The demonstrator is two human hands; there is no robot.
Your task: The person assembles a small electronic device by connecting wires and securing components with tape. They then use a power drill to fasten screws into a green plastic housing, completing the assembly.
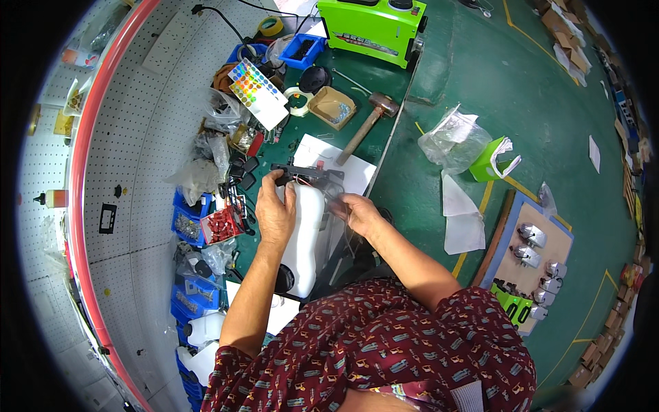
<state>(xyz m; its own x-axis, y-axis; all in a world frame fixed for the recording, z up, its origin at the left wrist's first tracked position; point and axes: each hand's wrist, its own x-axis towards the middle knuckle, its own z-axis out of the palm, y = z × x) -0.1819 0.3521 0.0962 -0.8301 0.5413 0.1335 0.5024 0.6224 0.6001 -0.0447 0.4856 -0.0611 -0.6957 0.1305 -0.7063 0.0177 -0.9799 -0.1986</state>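
A white plastic tank point(307, 230), with a black round cap point(284, 279) near its lower end, lies in front of me at the bench edge. Across its far end sits a long black bracket-like part point(309, 172) with thin wires below it. My left hand point(276, 218) is closed on the left end of that black part, thumb at the tank's top. On the other side, my right hand point(359, 214) pinches at the tank's right, beside thin wires and a clear plastic sheet. What its fingertips hold is too small to tell.
A mallet point(365, 128) rests on white paper beyond the tank. A cardboard tray point(332, 108), a sticker sheet point(256, 91) and a green machine point(371, 31) stand farther off. Blue bins point(187, 226) and a red parts bin point(221, 225) line the left, by a pegboard wall point(154, 151).
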